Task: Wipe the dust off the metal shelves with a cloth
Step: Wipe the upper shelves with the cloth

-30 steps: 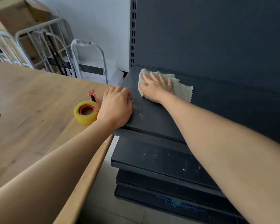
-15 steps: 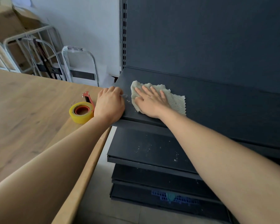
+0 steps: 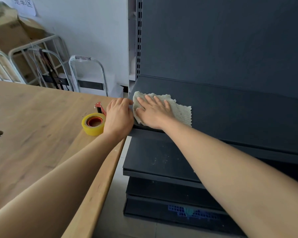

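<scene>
A pale waffle-weave cloth lies on the front left corner of the top dark metal shelf. My right hand presses flat on the cloth with fingers spread. My left hand rests at the shelf's left edge, fingers curled over the corner beside the cloth. Below, a second shelf shows pale dust specks, with more shelves under it.
A wooden table stands left of the shelves, its edge close to them. On it are a yellow tape roll and a red tape cutter. Metal frames and cardboard boxes lean against the back wall.
My right hand has drawn the cloth forward and left, from the back of the shelf to its front left corner. The dust specks on the top shelf are gone.
</scene>
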Demonstrator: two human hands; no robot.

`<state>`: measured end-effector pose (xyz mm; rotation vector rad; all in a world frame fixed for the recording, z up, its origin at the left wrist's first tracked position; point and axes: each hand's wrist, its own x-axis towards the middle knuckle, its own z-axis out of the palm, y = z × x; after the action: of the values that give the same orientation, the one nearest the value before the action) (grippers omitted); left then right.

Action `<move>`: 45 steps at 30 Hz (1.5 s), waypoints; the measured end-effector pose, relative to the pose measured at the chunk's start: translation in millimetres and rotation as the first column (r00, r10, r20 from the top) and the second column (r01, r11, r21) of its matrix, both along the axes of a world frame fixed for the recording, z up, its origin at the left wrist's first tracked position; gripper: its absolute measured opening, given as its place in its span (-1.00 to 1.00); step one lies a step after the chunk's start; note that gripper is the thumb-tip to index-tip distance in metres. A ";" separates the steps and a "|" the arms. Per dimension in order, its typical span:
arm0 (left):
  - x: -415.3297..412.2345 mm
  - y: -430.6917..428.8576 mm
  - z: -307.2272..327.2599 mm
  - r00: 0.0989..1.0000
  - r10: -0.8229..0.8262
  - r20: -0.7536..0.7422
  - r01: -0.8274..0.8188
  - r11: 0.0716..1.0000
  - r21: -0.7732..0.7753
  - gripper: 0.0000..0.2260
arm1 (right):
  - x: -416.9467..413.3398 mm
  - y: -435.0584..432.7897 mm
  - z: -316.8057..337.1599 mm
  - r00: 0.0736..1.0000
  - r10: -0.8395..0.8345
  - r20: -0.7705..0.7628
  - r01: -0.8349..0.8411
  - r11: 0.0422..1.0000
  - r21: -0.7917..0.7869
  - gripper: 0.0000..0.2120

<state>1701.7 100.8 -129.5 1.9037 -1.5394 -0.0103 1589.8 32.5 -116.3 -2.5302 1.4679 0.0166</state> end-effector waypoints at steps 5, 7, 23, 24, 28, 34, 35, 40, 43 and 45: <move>-8.0 -17.1 2.6 0.999 -0.046 0.020 0.046 0.999 0.027 -0.75 | -5.2 -29.6 -0.8 0.997 -0.066 -0.026 0.066 0.998 -0.015 -0.45; -6.2 -22.9 3.1 0.999 -0.037 0.011 0.037 0.999 0.036 -0.75 | -5.2 -43.8 0.6 0.996 -0.092 -0.014 0.092 0.996 -0.008 -0.45; -7.8 -28.3 0.7 0.989 0.139 -0.041 -0.139 0.990 0.002 -0.77 | 21.7 -108.9 0.1 0.998 -0.064 -0.016 0.064 0.997 0.034 -0.49; -8.3 -27.9 0.6 0.989 0.141 -0.044 -0.141 0.990 0.001 -0.77 | 21.3 -107.6 0.0 0.999 -0.040 -0.011 0.040 0.998 0.038 -0.50; -9.4 -25.7 -1.7 0.988 0.148 -0.050 -0.150 0.988 -0.037 -0.77 | 19.9 -94.1 1.0 0.997 0.069 0.030 -0.071 0.995 0.063 -0.48; -9.3 -15.8 -0.8 0.979 0.144 -0.147 -0.162 0.980 -0.117 -0.72 | 16.7 -59.9 0.4 0.988 0.150 0.043 -0.152 0.987 0.056 -0.51; -9.1 -10.8 -0.9 0.976 0.142 -0.168 -0.165 0.977 -0.135 -0.71 | 16.0 -54.4 0.2 0.986 0.159 0.041 -0.161 0.986 0.050 -0.51; -5.3 23.4 -10.0 0.978 0.121 -0.171 -0.150 0.974 -0.169 -0.72 | 14.1 -30.7 -0.7 0.985 0.167 0.050 -0.169 0.985 0.047 -0.51; 6.0 37.0 -16.9 0.972 0.150 -0.183 -0.177 0.974 -0.141 -0.74 | 15.7 -15.7 -1.0 0.983 0.180 0.042 -0.181 0.983 0.037 -0.52; 10.2 43.9 -19.4 0.969 0.156 -0.191 -0.183 0.974 -0.133 -0.74 | 16.9 -8.2 -1.2 0.982 0.184 0.044 -0.186 0.982 0.035 -0.53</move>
<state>1712.0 144.7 -148.9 1.8552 -1.2197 0.0089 1606.7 24.3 -117.5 -2.6096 1.2013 0.0234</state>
